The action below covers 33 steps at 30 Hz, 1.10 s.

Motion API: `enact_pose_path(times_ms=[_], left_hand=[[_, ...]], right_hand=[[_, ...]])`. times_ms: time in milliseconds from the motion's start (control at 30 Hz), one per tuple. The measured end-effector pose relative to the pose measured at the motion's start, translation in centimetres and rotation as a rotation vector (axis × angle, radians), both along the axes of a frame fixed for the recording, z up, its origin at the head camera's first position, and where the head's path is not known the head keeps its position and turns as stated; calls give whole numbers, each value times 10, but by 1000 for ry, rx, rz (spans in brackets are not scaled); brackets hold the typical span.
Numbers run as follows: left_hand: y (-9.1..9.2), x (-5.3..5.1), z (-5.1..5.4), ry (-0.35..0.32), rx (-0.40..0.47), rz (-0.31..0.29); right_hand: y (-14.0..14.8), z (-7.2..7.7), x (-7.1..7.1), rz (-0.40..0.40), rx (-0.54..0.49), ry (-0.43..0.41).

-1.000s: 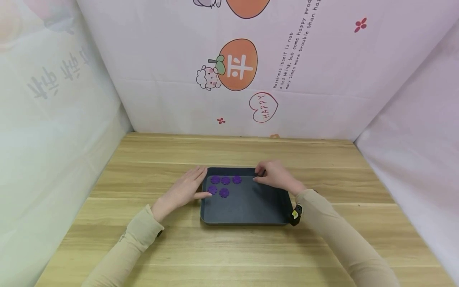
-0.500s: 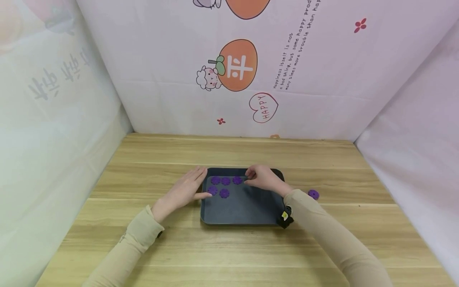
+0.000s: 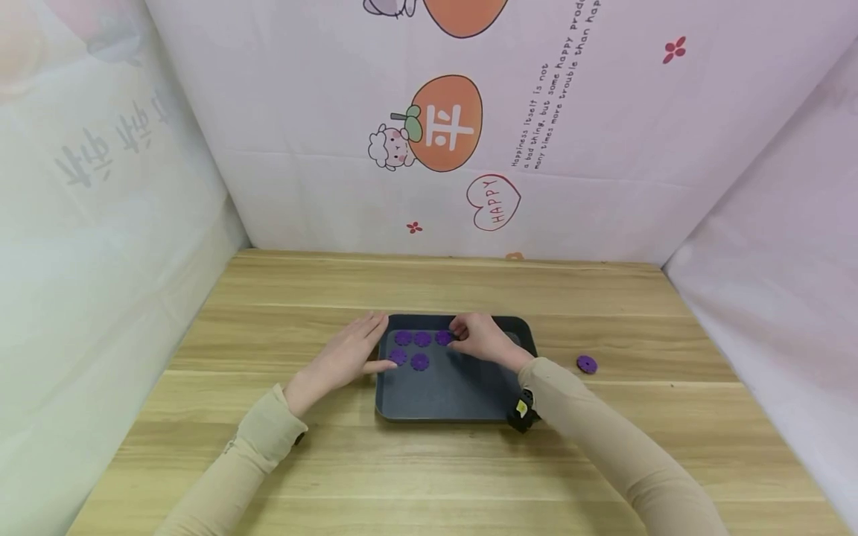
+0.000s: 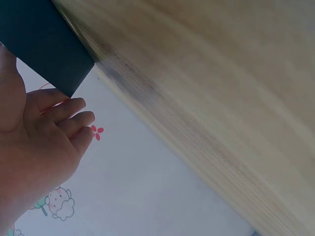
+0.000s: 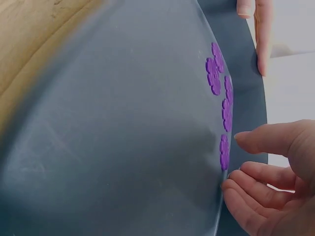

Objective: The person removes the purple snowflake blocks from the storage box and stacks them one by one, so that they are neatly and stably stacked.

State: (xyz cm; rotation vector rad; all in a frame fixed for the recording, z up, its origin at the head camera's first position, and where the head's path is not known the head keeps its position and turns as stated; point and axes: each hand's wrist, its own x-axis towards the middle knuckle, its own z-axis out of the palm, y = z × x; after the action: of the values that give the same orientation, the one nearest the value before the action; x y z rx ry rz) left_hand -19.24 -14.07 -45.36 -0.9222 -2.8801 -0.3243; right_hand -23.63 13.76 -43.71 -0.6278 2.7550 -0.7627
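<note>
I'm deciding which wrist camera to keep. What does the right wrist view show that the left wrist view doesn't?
Only the right wrist view shows five purple discs and the right hand. Only the left wrist view shows the printed sheep and printed red flower. Both show the dark tray, the wooden table and the left hand, though the right wrist view catches just some of its fingers.

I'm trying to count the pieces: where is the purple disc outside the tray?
In the head view, the lone purple disc lies on the wooden table, to the right of the tray, just beyond the right sleeve.
</note>
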Motion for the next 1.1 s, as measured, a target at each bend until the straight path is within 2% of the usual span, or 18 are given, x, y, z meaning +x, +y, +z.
enact_pose_path(times_ms=[433,800,1100], left_hand=[[0,-1,-2,21,-6,-1],[0,-1,1,-6,-7,4],[1,1,3,-16,-14,6]], right_hand=[[-7,5,0,46,44,18],[-13,8,0,98,109,20],[-12,7,0,102,121,27]])
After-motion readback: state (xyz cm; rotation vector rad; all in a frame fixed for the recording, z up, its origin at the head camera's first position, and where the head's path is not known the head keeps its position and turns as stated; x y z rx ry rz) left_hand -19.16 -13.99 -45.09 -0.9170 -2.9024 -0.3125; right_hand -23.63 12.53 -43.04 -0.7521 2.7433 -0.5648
